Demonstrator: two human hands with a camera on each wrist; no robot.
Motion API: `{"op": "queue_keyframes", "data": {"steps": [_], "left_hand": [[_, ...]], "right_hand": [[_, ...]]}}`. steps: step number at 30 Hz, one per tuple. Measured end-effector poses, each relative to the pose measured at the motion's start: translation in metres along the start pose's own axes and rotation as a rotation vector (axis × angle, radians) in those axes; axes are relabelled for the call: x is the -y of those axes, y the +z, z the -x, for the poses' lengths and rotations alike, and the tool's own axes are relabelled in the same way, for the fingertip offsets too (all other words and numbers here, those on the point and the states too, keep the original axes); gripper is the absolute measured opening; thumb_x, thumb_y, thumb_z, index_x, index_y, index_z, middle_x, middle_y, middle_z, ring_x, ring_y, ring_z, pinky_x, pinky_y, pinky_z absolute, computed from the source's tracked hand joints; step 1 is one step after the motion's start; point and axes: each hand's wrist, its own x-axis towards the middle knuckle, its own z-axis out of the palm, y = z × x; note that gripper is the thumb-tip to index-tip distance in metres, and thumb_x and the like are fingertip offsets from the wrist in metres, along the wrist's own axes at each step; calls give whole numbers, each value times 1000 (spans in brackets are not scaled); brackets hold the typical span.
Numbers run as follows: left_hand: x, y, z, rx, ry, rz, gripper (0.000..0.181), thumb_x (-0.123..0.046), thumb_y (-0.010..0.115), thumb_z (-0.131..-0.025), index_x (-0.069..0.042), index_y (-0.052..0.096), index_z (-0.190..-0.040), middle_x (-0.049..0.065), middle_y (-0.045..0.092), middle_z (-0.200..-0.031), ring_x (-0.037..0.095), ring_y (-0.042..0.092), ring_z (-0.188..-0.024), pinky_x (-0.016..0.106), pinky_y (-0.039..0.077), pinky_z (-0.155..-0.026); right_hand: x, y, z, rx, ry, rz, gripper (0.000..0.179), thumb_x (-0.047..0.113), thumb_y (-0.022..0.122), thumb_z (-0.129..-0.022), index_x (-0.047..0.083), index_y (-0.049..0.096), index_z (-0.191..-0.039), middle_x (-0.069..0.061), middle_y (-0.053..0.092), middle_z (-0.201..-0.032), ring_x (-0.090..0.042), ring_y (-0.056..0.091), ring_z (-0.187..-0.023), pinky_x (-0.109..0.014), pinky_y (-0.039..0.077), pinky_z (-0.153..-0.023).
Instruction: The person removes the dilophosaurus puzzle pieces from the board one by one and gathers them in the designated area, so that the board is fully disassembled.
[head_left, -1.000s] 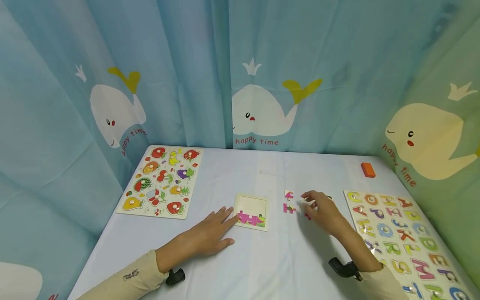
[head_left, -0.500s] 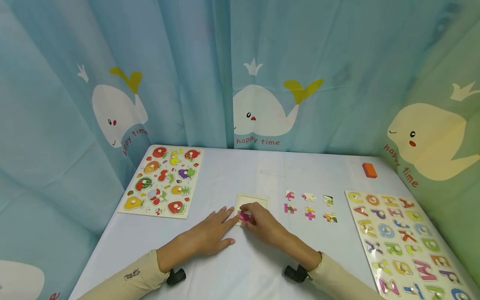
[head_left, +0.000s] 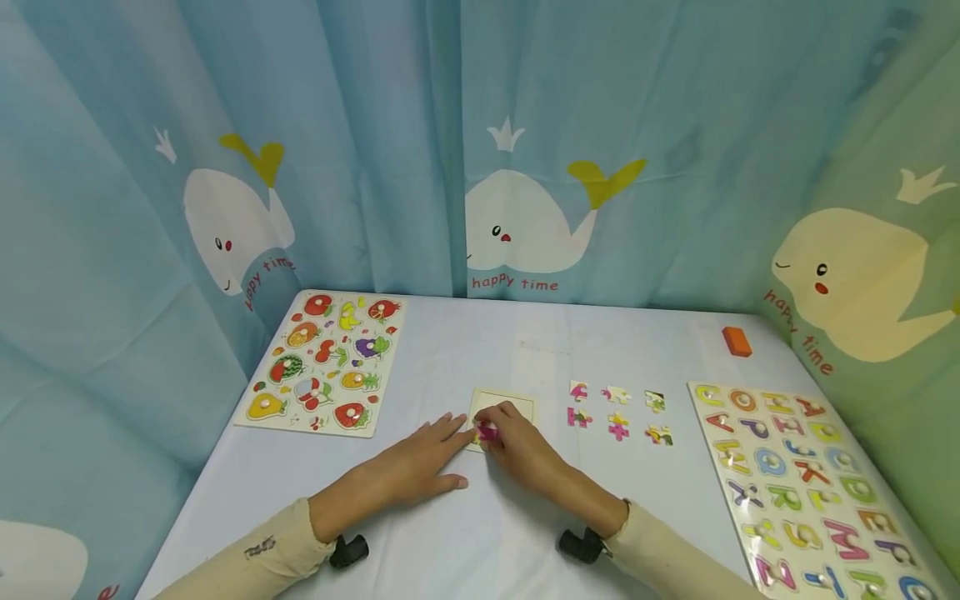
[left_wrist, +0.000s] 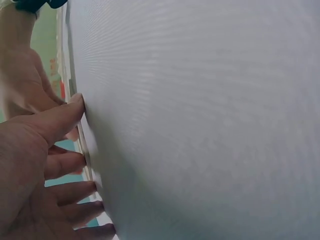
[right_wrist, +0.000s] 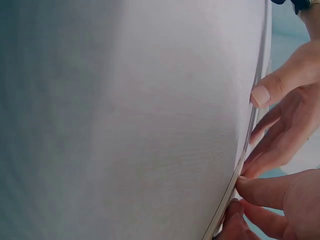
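A small square puzzle tray (head_left: 519, 401) lies flat mid-table with pink puzzle pieces along its near side. The fingers and thumb of my right hand (head_left: 519, 447) are curled at a pink puzzle piece (head_left: 487, 432) in the tray's near left corner, and cover most of the near row. Flat on the table to the left, my left hand (head_left: 417, 464) has its fingers outstretched, with fingertips at the tray's left edge. In the left wrist view the left hand's thumb (left_wrist: 67, 112) is spread from the fingers. The right thumb (right_wrist: 262, 190) shows near the tray edge in the right wrist view.
Several loose puzzle pieces (head_left: 618, 415) lie in two rows right of the tray. A fruit knob board (head_left: 360, 312) is at back left, a letter knob board (head_left: 757, 442) at right. An orange block (head_left: 737, 341) sits at back right. A whale-print curtain (head_left: 405, 167) encloses the table.
My right hand has moved left from the loose pieces to the tray, which uncovered those pieces. Since half a second ago it has barely shifted. My left hand stays beside the tray.
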Motion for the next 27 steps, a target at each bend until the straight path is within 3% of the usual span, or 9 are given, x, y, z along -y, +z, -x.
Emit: {"op": "queue_keyframes", "data": {"steps": [10, 22, 27], "left_hand": [[-1, 0, -2, 22, -28, 10, 72, -42, 68, -103, -4, 44, -159, 14, 31, -172, 34, 25, -161, 53, 28, -128], [-3, -2, 0, 22, -24, 12, 72, -40, 69, -103, -3, 43, -159, 14, 30, -173, 34, 26, -160, 54, 28, -128], [-2, -1, 0, 23, -24, 17, 72, -40, 68, -103, -3, 43, -160, 14, 29, -173, 35, 25, -161, 53, 27, -129]], "right_hand": [[-2, -4, -3, 81, 3, -57, 33, -7, 66, -97, -3, 60, -130, -17, 55, -120, -24, 64, -102, -39, 60, -91], [0, -6, -6, 83, 51, -121, 21, -8, 68, -96, -2, 65, -116, -14, 53, -116, -19, 60, -95, -31, 58, -86], [-1, -5, -6, 71, 30, -126, 23, -10, 68, -95, 1, 62, -115, -14, 53, -112, -18, 57, -92, -28, 56, -82]]}}
